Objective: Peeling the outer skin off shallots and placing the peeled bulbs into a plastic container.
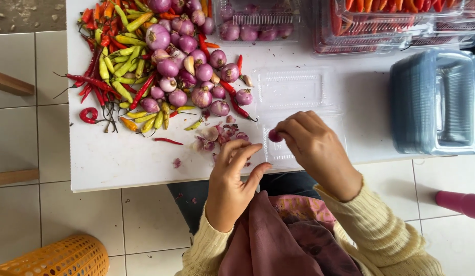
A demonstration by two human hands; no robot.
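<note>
Purple-skinned and small, the shallot [274, 135] sits pinched between the thumb and fingertips of the right hand [311, 151], held right over the near half of the open clear clamshell tray [298, 110] on the white table [120, 158]. The left hand [232, 184] is just left of that tray, holding nothing, fingers loosely spread and slightly curled, thumb sticking out toward the tray.

Looks like peeling and packing, going by the heap of papery purple skins [219, 137] just left of the tray. To do it well, the person would want a light pinch so the bulb doesn't bruise, and the free hand could steady the flimsy tray so it doesn't skid.

Farther left of the tray there's the big shallot pile [189, 56], with red, green and yellow chilies [117, 66] beyond it. Behind the tray is a filled clamshell of shallots [258, 25]; to the tray's right, a stack of empty clamshells [434, 102]. An orange basket [58, 258] sits on the tiled floor, well off to the left.
</note>
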